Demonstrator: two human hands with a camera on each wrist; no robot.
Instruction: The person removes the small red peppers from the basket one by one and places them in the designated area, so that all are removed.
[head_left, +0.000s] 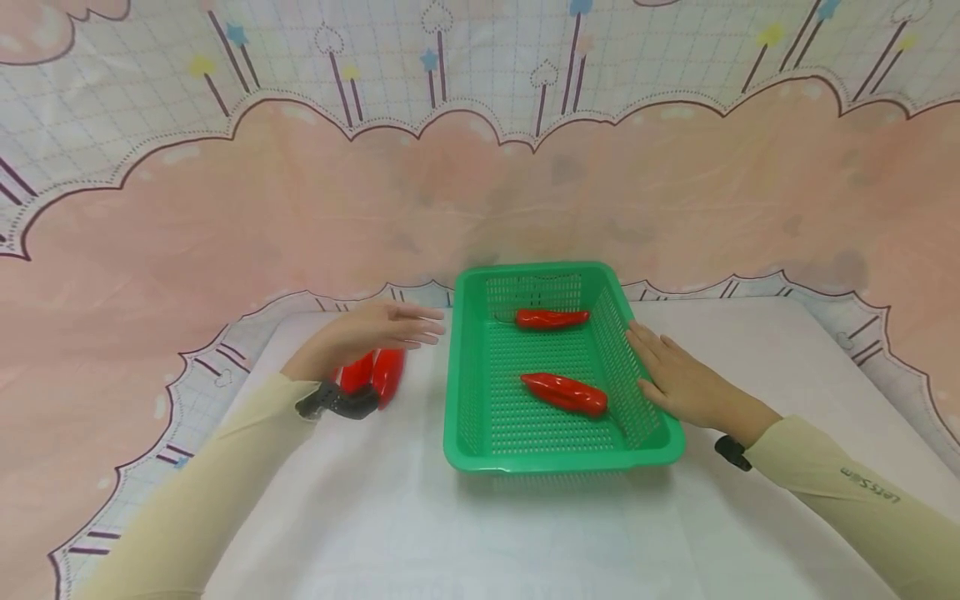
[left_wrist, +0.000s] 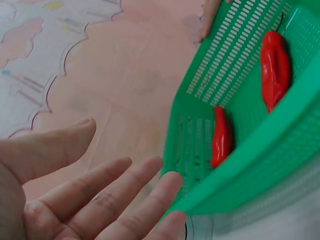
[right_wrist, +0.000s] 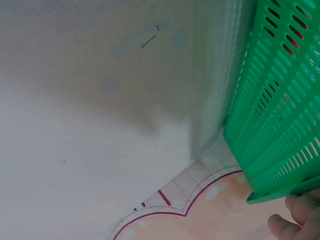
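A green plastic basket (head_left: 564, 461) stands on the white tabletop with two red chili peppers inside. One pepper (head_left: 552, 319) lies toward its back, the other (head_left: 566, 393) nearer the front right. My left hand (head_left: 367, 333) hovers left of the basket, its fingers extended toward the rim and holding nothing. Under that hand, more red peppers (head_left: 387, 377) lie on the table, partly hidden by the hand and wrist. Against the basket's right rim rests my right hand (head_left: 678, 379), with its fingers straight. The right wrist view catches just some fingers (right_wrist: 300, 210) by the rim.
A patterned pink and white cloth (head_left: 525, 200) hangs behind the table and shows at both sides. White tabletop (head_left: 360, 525) extends in front of the basket. Dark straps (head_left: 337, 400) circle both wrists.
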